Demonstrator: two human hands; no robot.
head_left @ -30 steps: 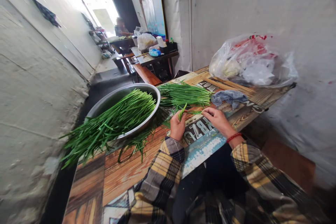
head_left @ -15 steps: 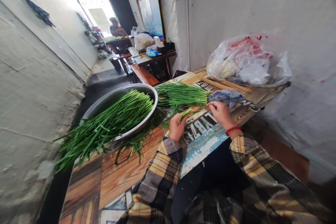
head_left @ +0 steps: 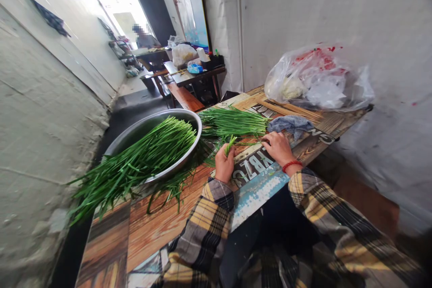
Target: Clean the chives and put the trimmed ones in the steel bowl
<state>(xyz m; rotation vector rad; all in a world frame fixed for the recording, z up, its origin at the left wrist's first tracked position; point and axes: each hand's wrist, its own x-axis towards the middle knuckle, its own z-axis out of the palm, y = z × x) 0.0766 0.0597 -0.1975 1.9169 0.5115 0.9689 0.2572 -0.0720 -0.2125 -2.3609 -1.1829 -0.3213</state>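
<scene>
My left hand [head_left: 224, 164] is closed around a small bunch of garlic chives [head_left: 231, 144], its pale cut ends poking up above the thumb. To its right, my right hand [head_left: 279, 148] has thumb and fingertips pinched together by the stem ends of a chive pile [head_left: 236, 122]. What sits in that pinch is too small to make out. Left of both hands stands a wide metal basin [head_left: 130, 140], heaped with long chives [head_left: 151, 155] whose leaves hang over its near-left rim. Loose leaves [head_left: 172, 191] lie beside the basin.
A grey-blue cloth [head_left: 290, 125] lies just beyond my right hand on the wood-patterned table [head_left: 162, 229]. Behind it are thin wooden sticks [head_left: 293, 110] and a clear plastic bag [head_left: 317, 78] against the wall. A person [head_left: 146, 38] is at a far table.
My right hand has moved slightly left and down, closer to my left hand. The bunch in my left hand has tipped more upright. The far person has shifted position.
</scene>
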